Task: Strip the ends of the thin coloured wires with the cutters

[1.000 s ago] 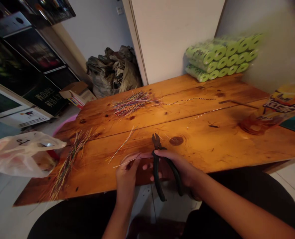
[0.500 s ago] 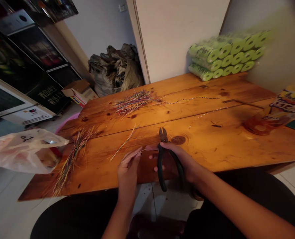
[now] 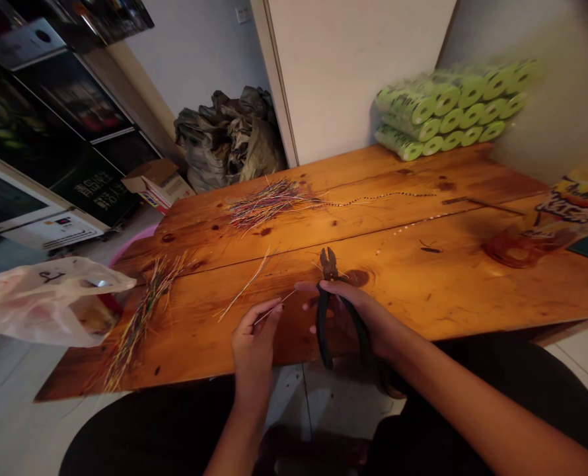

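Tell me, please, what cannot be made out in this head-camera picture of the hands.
Head view:
- The held end of the thin wire: hidden by the left hand.
- The end of one handle of the pliers: lost in shadow below the right hand.
- The printed bag: cut off by the right edge.
- The wrapped green rolls: blurred toward their right end.

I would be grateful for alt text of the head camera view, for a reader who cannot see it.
A person's right hand grips black-handled pliers while their left hand pinches a thin wire above a wooden table. Two loose piles of coloured wires lie on the table.
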### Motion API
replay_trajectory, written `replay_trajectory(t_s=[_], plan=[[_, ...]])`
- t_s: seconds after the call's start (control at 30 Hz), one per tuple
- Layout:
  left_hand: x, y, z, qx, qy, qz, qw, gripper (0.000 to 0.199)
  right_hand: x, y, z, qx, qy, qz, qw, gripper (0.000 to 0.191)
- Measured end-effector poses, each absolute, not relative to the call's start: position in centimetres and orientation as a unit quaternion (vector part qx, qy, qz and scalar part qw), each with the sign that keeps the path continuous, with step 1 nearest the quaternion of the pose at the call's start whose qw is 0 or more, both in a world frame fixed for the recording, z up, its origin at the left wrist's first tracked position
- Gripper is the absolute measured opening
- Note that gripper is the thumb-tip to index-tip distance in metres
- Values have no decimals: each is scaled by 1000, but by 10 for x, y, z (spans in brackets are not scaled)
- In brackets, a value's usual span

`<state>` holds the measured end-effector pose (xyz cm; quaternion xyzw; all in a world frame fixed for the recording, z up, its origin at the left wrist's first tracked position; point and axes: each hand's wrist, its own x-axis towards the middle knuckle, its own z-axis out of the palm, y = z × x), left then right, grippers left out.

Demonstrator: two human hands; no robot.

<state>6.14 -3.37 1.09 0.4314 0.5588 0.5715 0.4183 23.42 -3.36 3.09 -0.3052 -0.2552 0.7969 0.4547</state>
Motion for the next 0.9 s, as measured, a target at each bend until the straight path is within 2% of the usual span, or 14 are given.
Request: replay_trajectory(t_s=[0.13,0.23,0.37,0.53,0.9], plan=[[61,-30,13,420,555,608,381,14,233,-33,31,-312,-271,789,454,25],[61,-26,18,400,554,641,350,14,229,-34,28,-374,-326,755,429,24],[64,-22,25,410,546,639,354,14,224,-38,24,-458,-487,663,337,36],[73,-24,32,428,543,622,368,13,223,-45,31,-484,-602,567,286,49],[83,-24,35,457,546,607,353,14,224,-47,39,-487,-610,551,296,50]])
